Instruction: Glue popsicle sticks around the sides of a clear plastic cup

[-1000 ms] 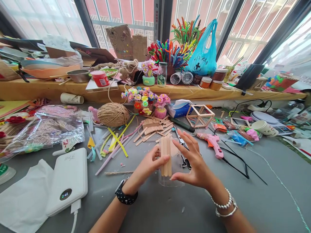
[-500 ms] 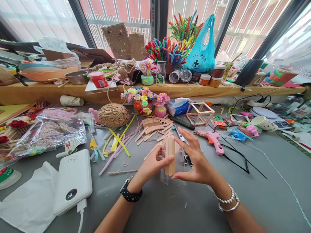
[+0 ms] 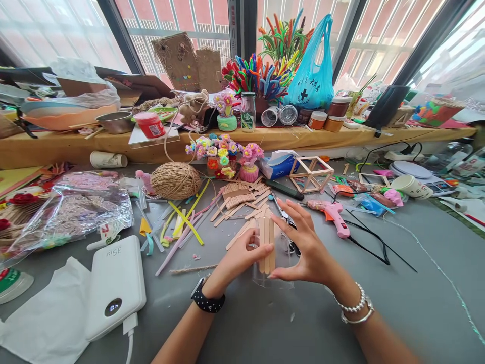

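Craft sticks (image 3: 267, 235) stand side by side, upright against the outside of a clear plastic cup (image 3: 282, 281). My left hand (image 3: 242, 253) is closed on the cup, its thumb pressed across the sticks and its other fingers partly hidden behind. On the right side, my right hand (image 3: 306, 250) has its fingers spread wide. Its index tip is by the top of the rightmost stick and its thumb tip by the bottom end; whether they touch I cannot tell. Scissors (image 3: 293, 247) show partly behind the cup. Beyond lies a heap of loose craft sticks (image 3: 240, 197).
A pink glue gun (image 3: 335, 218) with a black cord lies right. Nearby stands a wooden stick frame (image 3: 311, 174). A twine ball (image 3: 176, 180), yellow pipe cleaners (image 3: 185, 222) and a white power bank (image 3: 116, 288) are left. A crowded ledge (image 3: 212, 146) runs along the back.
The view has shifted slightly. Both hands keep nearly the same pose around the cup and sticks.
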Demonstrator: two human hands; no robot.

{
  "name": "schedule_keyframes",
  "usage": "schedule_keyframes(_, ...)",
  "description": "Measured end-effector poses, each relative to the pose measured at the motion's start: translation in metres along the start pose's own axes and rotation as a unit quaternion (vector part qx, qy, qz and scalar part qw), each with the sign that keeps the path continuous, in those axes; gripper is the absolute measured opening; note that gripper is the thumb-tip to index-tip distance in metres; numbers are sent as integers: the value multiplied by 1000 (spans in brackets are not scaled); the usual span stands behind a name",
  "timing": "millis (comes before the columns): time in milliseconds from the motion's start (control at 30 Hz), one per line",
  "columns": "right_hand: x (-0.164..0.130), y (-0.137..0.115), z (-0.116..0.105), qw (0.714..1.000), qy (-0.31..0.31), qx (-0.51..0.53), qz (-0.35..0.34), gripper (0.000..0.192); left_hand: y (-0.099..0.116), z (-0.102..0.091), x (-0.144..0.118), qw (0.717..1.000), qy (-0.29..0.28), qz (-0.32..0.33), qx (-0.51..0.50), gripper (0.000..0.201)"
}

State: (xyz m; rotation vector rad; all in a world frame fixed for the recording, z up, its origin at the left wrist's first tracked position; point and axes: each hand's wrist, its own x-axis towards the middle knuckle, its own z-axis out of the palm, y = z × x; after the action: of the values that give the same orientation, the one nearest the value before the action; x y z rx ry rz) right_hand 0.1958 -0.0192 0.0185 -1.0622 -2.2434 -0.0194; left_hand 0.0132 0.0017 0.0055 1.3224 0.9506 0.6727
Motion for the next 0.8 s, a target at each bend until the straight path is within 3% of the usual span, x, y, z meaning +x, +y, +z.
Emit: schedule_keyframes(800, 1, -1, 0, 1000, -2, 0, -12, 90, -2, -1, 0, 999, -10, 11, 30, 48)
